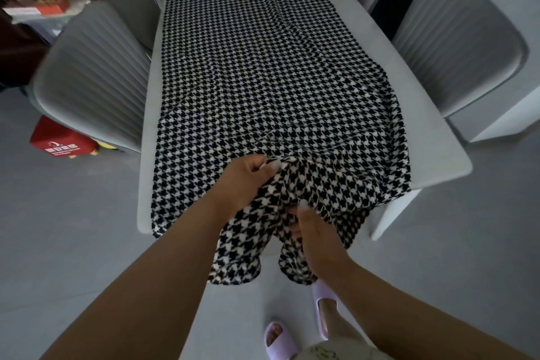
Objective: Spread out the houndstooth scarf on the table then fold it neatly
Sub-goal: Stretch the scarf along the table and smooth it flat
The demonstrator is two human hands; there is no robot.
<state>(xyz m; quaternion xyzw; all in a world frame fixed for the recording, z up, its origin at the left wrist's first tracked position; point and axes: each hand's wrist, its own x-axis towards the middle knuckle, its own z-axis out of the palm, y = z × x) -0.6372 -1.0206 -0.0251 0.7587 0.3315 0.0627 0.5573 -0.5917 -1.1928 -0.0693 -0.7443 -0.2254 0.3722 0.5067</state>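
Your scarf lies lengthwise down the white table, covering most of the top. Pattern: black-and-white houndstooth, small and even across the flat part. Far end: a short dark fringe runs along the edge near the table's far side. The far right corner is slightly folded and creased; a long ridge runs from there toward the middle. The left edge lies fairly straight, just inside the table's left rim. The right edge bulges outward toward the near right corner.

Near end: not flat. The cloth is bunched and hangs over the near edge of the table in two lobes.

Your left hand grips a gathered fold of the scarf at the near end, fingers curled, thumb on top. Your right hand pinches the hanging cloth lower down, thumb pressed against the fabric, fingers tucked behind it.

Around the table: four grey ribbed chairs, two on each side. A red box sits on the floor at left. Your lilac slippers show below.
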